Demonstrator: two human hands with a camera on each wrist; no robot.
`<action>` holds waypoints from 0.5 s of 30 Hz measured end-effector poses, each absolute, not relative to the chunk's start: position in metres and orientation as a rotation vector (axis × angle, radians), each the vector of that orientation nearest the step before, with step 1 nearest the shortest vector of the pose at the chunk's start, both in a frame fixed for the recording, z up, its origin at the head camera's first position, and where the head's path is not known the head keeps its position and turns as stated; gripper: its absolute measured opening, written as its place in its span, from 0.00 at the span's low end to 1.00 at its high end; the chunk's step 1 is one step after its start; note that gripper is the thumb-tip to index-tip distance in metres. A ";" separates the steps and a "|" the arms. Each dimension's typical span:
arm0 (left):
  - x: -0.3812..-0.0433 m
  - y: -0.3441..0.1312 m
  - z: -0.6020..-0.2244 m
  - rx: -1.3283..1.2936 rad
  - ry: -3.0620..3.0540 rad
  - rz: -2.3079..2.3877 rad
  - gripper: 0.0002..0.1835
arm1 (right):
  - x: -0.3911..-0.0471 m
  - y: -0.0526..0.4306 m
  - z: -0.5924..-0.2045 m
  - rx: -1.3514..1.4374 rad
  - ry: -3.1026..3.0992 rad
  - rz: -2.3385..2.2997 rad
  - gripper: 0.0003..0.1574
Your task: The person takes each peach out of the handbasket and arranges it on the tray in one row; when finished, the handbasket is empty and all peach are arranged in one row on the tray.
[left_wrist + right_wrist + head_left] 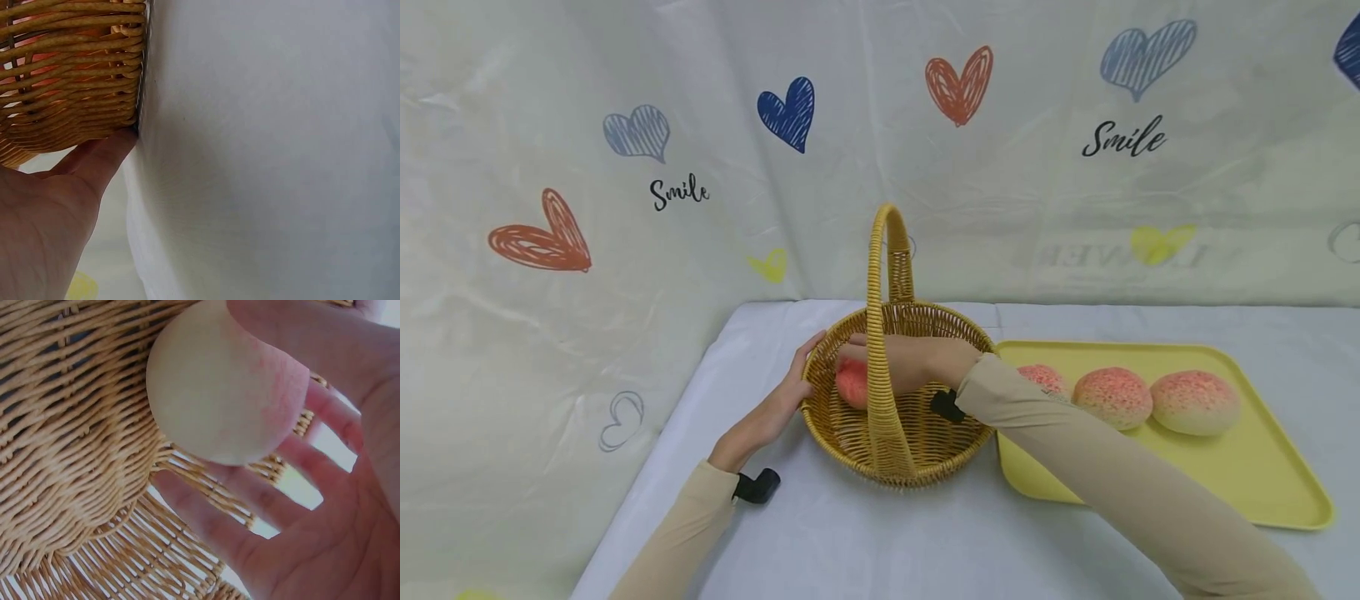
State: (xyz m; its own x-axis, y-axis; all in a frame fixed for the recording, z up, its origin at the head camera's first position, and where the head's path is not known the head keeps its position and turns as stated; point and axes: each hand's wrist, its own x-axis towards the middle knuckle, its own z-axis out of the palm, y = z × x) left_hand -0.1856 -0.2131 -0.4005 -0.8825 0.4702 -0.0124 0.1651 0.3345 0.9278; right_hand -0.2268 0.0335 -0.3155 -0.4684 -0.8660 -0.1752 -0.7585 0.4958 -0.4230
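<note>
A round wicker basket with a tall arched handle stands on the white cloth. My left hand rests against its left side, thumb near the rim; in the left wrist view straight fingers touch the woven wall low down. My right hand reaches inside from the right, behind the handle. It holds a pink and cream peach at the left of the basket. In the right wrist view the thumb lies over the peach and spread fingers pass behind it, their tips partly hidden.
Right of the basket lies a yellow tray carrying three peaches in a row. My right forearm crosses over the tray's left part and partly covers one peach. A pale curtain with printed hearts hangs behind the table.
</note>
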 end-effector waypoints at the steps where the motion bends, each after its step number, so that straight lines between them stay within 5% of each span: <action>1: -0.186 -0.213 -0.401 0.567 2.328 1.562 0.44 | -0.226 0.033 -0.316 -1.362 2.377 -0.398 0.26; 15: -0.185 -0.214 -0.400 0.594 2.319 1.579 0.46 | -0.227 0.046 -0.313 -1.366 2.310 -0.436 0.21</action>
